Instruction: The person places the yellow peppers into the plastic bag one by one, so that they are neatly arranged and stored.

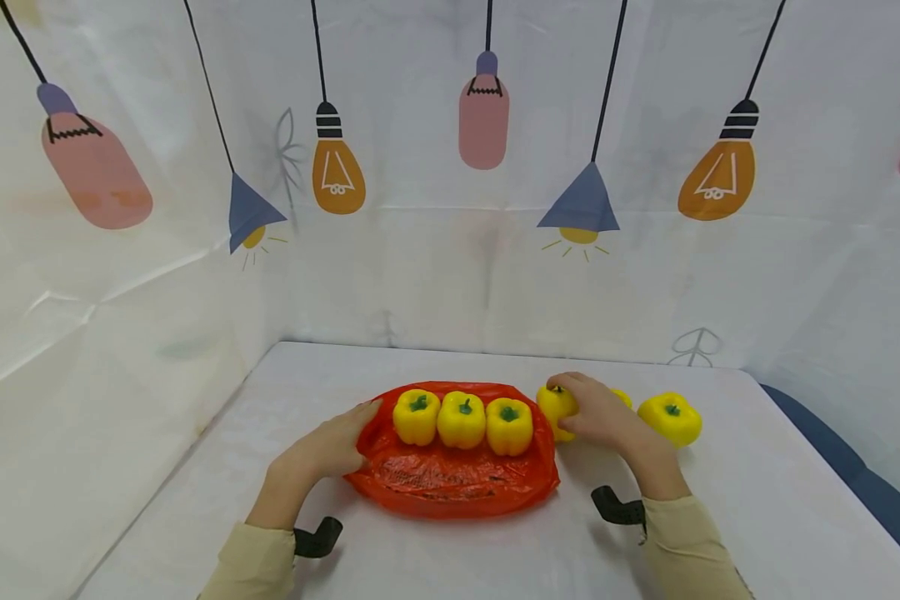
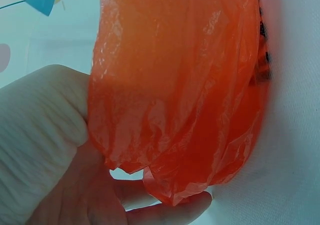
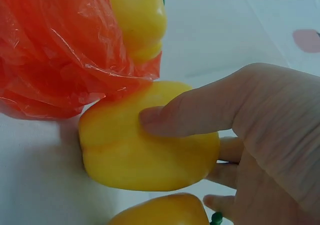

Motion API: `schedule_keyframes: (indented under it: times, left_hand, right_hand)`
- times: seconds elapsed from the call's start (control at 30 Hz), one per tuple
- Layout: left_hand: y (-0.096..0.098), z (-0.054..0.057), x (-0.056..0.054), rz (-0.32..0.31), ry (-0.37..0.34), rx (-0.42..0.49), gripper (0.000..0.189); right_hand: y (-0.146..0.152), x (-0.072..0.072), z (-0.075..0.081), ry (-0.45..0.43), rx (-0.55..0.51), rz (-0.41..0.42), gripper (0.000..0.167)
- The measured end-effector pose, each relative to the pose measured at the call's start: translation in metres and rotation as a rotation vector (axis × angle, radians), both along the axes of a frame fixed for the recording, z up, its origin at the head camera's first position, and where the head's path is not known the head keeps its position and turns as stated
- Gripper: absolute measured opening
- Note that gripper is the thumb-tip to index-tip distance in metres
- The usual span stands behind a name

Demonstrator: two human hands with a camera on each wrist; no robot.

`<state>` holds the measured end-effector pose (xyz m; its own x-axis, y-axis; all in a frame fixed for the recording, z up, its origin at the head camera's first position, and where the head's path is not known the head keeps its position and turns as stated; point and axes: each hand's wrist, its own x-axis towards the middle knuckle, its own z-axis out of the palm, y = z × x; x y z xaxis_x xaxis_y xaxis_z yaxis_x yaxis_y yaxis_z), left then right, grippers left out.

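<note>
Three yellow bell peppers, among them a middle pepper (image 1: pixel 461 420), stand in a row on an opened red plastic bag (image 1: pixel 450 487) on the table. At the bag's left end my left hand (image 1: pixel 335 442) grips its edge; in the left wrist view the plastic (image 2: pixel 175 85) hides part of the thumb and fingers (image 2: pixel 170 212). My right hand (image 1: pixel 598 410) holds another yellow bell pepper (image 3: pixel 150 145) by its sides, right beside the bag's right edge. The right wrist view shows the thumb (image 3: pixel 170 117) pressed on that pepper, which lies against the plastic.
Right of the right hand sits a yellow bell pepper (image 1: pixel 671 418), and one more pepper (image 1: pixel 622 397) is partly hidden behind that hand. The white table (image 1: pixel 450 567) meets a printed curtain (image 1: pixel 435 275) at the back. A dark blue object (image 1: pixel 855 467) borders the table's right side.
</note>
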<state>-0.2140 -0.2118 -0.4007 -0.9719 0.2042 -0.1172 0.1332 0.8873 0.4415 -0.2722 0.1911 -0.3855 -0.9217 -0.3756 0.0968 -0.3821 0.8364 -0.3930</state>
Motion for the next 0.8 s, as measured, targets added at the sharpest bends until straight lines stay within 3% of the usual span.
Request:
schedule_keyframes:
  times: [0.23, 0.47, 0.8]
  left_hand:
    - [0.000, 0.000, 0.000, 0.000, -0.002, -0.008, 0.081]
    - [0.001, 0.000, 0.000, -0.005, -0.009, -0.001, 0.081]
    - [0.001, 0.000, -0.001, -0.002, -0.004, 0.000, 0.082]
  right_hand:
    - [-0.001, 0.000, 0.001, 0.008, 0.005, 0.016, 0.049]
    - [0.000, 0.004, 0.001, 0.166, -0.028, 0.055, 0.053]
    - [-0.002, 0.018, 0.023, 0.249, -0.074, 0.050, 0.055]
